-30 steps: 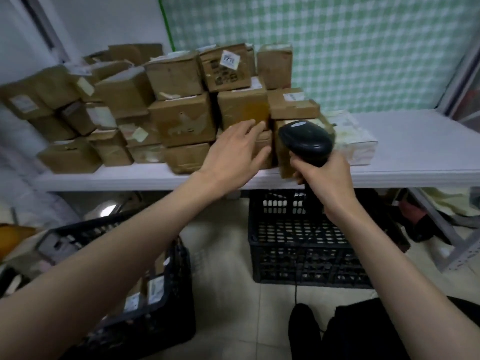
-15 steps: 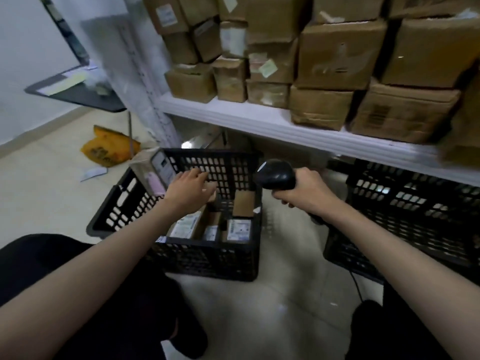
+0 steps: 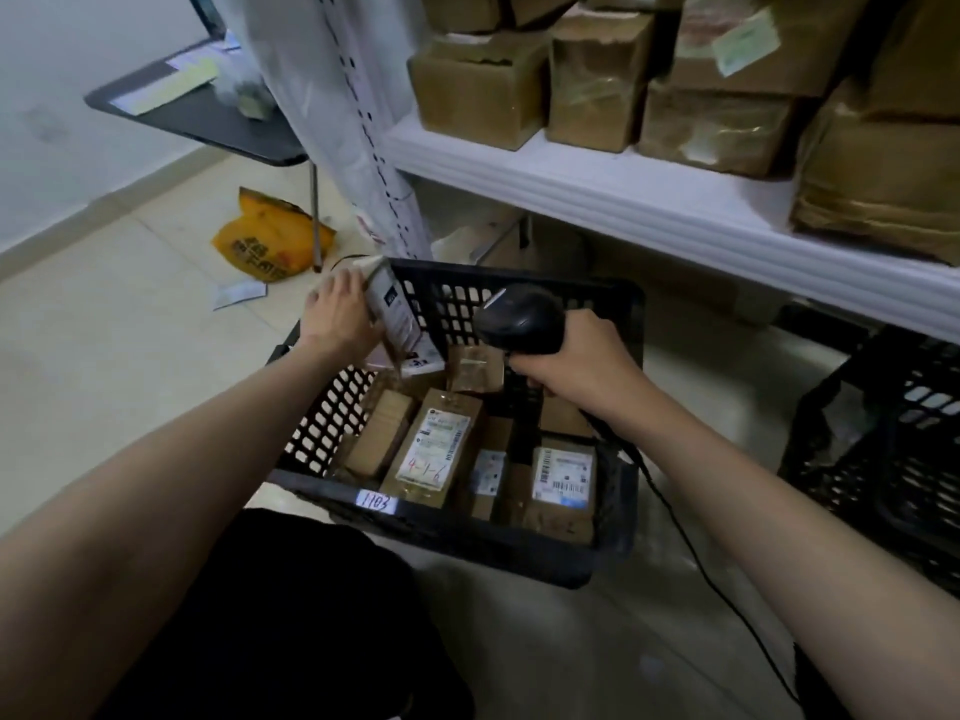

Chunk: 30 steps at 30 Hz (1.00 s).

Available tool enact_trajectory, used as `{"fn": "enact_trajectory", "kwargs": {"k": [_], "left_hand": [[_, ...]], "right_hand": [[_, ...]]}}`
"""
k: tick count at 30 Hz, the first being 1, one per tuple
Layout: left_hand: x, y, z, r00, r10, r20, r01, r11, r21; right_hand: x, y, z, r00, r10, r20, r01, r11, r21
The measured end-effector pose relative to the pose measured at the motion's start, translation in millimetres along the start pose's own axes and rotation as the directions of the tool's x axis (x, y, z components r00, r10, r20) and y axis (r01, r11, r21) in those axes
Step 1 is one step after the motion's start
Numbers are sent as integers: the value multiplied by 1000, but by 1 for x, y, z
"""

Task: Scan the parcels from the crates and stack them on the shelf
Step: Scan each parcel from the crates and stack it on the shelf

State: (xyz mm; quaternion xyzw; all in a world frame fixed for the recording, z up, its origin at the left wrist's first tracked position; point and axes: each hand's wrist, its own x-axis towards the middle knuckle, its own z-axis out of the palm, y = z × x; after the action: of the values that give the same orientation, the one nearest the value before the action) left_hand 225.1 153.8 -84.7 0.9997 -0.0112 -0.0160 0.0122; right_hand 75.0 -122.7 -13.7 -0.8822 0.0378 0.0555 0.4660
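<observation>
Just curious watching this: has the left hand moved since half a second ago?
Yes. The left hand was down inside the black crate; now it is up at the crate's far rim, gripping a parcel.

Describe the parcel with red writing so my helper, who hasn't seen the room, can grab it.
Find the black crate on the floor below the white shelf, tagged 1103 on its near rim. Inside, near that tag, lies a long brown parcel. Unlike its neighbours, its white label bears handwritten red figures, 4-1-6.
</observation>
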Motion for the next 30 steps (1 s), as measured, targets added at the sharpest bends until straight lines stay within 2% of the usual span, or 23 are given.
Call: {"fn": "enact_trajectory", "kwargs": {"k": [4, 7, 10, 14, 19, 23, 26, 30], "left_hand": [[21, -9, 19, 997, -80, -11, 80, 996, -39], [19, -10, 27, 973, -218, -73, 199, 959, -201], [12, -11, 31, 943, -331, 29, 319, 879, -356], [-8, -4, 29, 922, -375, 92, 379, 831, -408], [-26, 26, -18, 959, -256, 122, 283, 890, -357], [-58, 61, -75, 977, -144, 158, 199, 879, -433], [-98, 89, -108, 966, 2, 260, 161, 781, -603], [-150, 117, -117, 920, 225, 320, 139, 577, -805]], "right_hand": [[10, 13, 1, 998, 68, -2, -68, 998, -10], [11, 20, -2, 996, 83, -15, -84, 996, -24], [9, 22, -3, 996, 91, -8, -92, 996, -19], [1, 18, -5, 997, 77, 5, -77, 997, -12], [-23, 10, -21, 998, 57, -21, -56, 998, 25], [-49, 6, -40, 996, 57, -74, -47, 989, 139], [-66, 8, -50, 989, 88, -115, -50, 953, 299], [-89, 15, -66, 982, 111, -154, -41, 916, 399]]}}
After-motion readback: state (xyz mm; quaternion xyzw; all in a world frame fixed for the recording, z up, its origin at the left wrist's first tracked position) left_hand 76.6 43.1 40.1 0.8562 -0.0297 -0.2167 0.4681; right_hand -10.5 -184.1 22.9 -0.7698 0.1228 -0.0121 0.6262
